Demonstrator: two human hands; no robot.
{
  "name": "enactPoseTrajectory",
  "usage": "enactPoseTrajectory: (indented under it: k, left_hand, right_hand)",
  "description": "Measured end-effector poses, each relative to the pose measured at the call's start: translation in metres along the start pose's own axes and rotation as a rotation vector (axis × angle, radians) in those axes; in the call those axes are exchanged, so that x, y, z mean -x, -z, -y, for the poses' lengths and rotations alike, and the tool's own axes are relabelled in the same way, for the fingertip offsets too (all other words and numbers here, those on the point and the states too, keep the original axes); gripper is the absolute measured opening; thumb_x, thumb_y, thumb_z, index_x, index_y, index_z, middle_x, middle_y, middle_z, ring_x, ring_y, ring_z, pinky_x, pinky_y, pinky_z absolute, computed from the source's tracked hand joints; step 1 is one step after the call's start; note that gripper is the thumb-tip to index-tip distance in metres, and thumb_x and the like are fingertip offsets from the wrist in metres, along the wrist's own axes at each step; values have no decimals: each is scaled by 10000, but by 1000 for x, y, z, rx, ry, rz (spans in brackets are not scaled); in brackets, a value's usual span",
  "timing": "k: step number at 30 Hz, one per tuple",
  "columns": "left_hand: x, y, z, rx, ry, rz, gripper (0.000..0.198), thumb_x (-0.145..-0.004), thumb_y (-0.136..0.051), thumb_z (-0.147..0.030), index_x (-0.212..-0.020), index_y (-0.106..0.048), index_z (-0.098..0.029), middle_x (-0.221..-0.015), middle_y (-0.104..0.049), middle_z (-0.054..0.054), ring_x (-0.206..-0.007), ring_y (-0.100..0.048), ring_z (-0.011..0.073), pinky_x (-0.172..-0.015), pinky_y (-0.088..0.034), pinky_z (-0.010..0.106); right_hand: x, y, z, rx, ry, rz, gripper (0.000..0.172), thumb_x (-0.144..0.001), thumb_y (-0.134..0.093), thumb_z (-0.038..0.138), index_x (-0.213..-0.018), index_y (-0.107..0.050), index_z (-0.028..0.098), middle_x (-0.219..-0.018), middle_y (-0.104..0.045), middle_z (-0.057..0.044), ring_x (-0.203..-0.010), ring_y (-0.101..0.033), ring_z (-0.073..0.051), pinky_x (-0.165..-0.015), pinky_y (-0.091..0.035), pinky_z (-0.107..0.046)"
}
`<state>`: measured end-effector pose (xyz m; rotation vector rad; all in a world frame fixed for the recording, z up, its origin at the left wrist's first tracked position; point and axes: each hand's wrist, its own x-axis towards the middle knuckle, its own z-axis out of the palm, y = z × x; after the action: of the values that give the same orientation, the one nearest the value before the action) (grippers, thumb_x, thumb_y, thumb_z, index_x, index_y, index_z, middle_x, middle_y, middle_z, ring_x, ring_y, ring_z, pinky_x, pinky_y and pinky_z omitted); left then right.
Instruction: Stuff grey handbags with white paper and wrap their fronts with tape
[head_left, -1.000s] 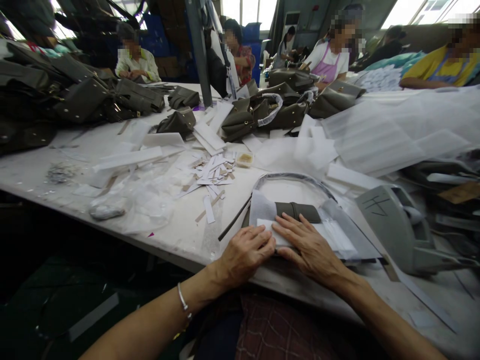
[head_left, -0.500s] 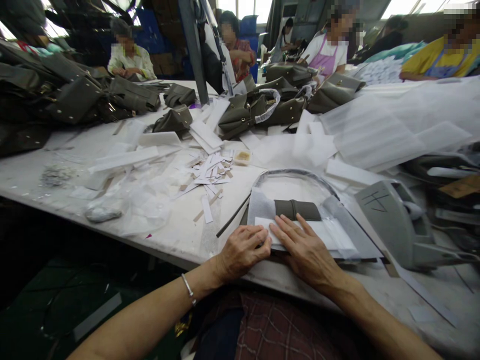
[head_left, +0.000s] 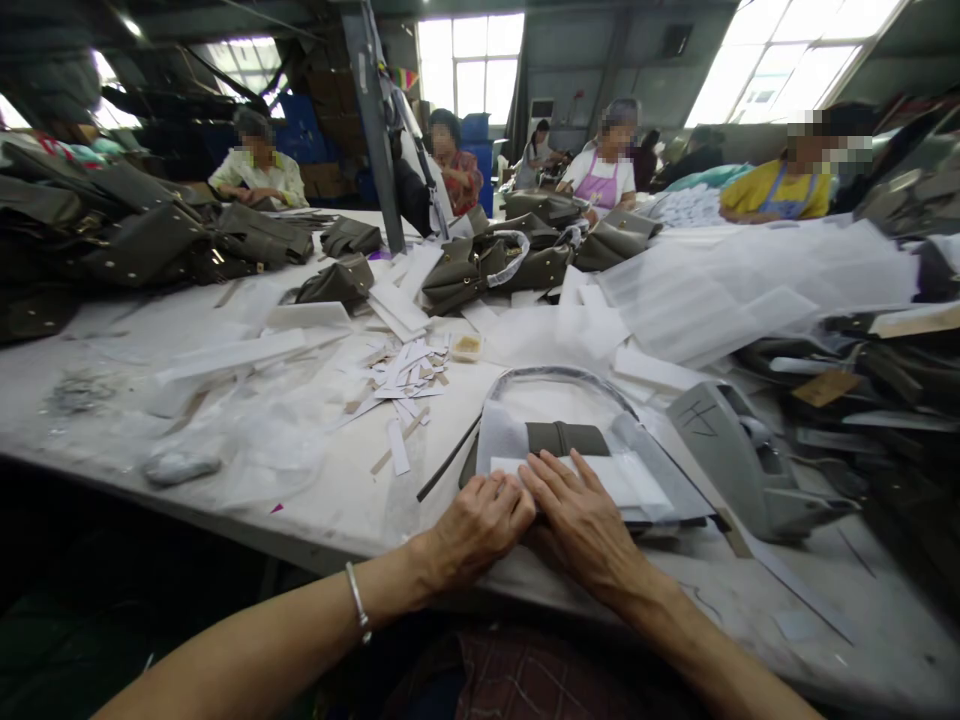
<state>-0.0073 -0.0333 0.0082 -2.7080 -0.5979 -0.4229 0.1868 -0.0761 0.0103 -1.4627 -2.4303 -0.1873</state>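
A dark olive handbag (head_left: 585,440) lies flat before me near the table's front edge, partly covered by pale grey lining sheets (head_left: 501,430). Its plastic-wrapped handle (head_left: 562,373) arches away from me, and a thin dark strap (head_left: 448,460) sticks out at the left. Across the bag's near side lies a white foam sheet (head_left: 637,482). My right hand (head_left: 581,515) rests on this sheet with fingers stretched out. Beside it, my left hand (head_left: 480,520) is closed, fingers curled at the sheet's left end; its fingertips are partly hidden.
A grey tape dispenser (head_left: 712,450) stands right of the bag. Paper strips (head_left: 409,375), a small clear tub (head_left: 466,347) and crumpled plastic (head_left: 274,430) lie to the left. Olive handbags (head_left: 465,275) and foam sheets (head_left: 720,290) are heaped farther back. Several people sit across the table.
The camera view has tilted up and shifted right, so more windows and people's upper bodies show. Both hands stay at the bag's near edge with little visible movement.
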Motion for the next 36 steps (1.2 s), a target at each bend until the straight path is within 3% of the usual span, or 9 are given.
enactPoseTrajectory:
  k: [3,9,15,19,24,31,36]
  left_hand:
    - [-6,10,11,81,7,-16,251,-951,-402,-116,-1182,-494,-86,-1068,-632,132,-950,-639,237,-814,-544,366]
    - [-14,23,15,123,53,-18,353,-915,-337,-76,-1229,-498,-77,-1039,-641,130,-935,-637,234,-842,-533,377]
    - [-11,9,10,-67,111,-269,357,-959,-344,-85,-1261,-531,-58,-1198,-623,143,-1202,-551,288,-1054,-413,459]
    - [-12,3,20,-18,80,-368,274,-973,-385,-80,-1151,-594,-75,-1090,-654,123,-1046,-618,249,-940,-487,403]
    - [-8,1,19,115,79,-406,279,-1010,-345,-114,-1064,-618,-98,-950,-672,90,-868,-643,198,-787,-524,341]
    - [-10,-2,12,59,236,-334,344,-997,-301,-66,-1190,-586,-65,-1007,-689,119,-888,-662,202,-792,-530,354]
    - [-6,-11,11,79,254,-373,359,-1009,-286,-96,-1152,-614,-72,-1055,-688,125,-1002,-651,214,-870,-515,353]
  right_hand:
    - [-1,2,6,29,-49,-51,631,-864,-636,401,-1407,-455,135,-1409,-549,-145,-1298,-482,-345,-1113,-323,-552]
    - [-8,4,2,114,-43,-185,403,-918,-474,127,-1320,-487,118,-1140,-665,-130,-1081,-583,-276,-1007,-413,-461]
    - [-22,11,1,51,-17,-190,281,-860,-469,81,-1131,-532,118,-992,-646,-108,-902,-581,-250,-914,-461,-423]
    - [-29,10,8,-37,-47,-171,162,-892,-452,87,-1004,-534,169,-893,-623,-75,-827,-564,-236,-811,-475,-381]
    - [-25,3,12,-87,-43,-200,146,-908,-439,74,-957,-521,185,-878,-607,-65,-840,-561,-225,-826,-474,-366]
    - [-30,9,12,-124,-49,-182,201,-842,-443,91,-998,-517,193,-873,-628,-67,-797,-582,-237,-742,-506,-372]
    - [-29,-4,11,-42,18,-244,297,-828,-398,73,-1069,-544,166,-938,-679,-98,-854,-640,-240,-814,-527,-382]
